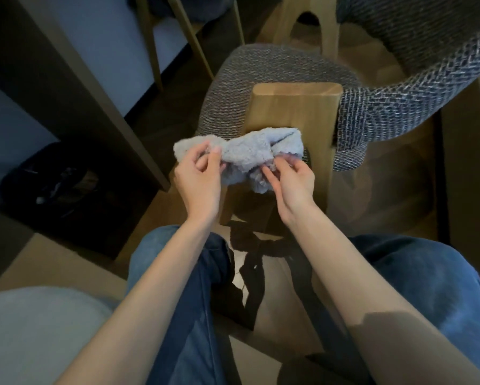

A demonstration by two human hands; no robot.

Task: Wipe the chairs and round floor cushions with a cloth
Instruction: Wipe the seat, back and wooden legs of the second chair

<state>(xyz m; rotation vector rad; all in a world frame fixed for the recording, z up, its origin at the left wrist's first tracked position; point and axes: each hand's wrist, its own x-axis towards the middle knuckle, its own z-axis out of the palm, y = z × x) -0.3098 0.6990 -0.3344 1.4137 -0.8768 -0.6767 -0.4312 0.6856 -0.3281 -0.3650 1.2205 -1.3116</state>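
Fleecy cloth [241,151]: my left hand [198,180] and right hand [291,182] fingers [270,173] pinch it, bunching; next, I judge, wipe the wooden chair post [291,112] beyond.

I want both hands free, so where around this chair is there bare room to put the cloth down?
Free: the woven chair seat beyond the wooden back support, and the floor patch between the curved backrest and your right knee. Crowded: left, where a black bag sits by the table leg, and between your knees, where black straps lie.
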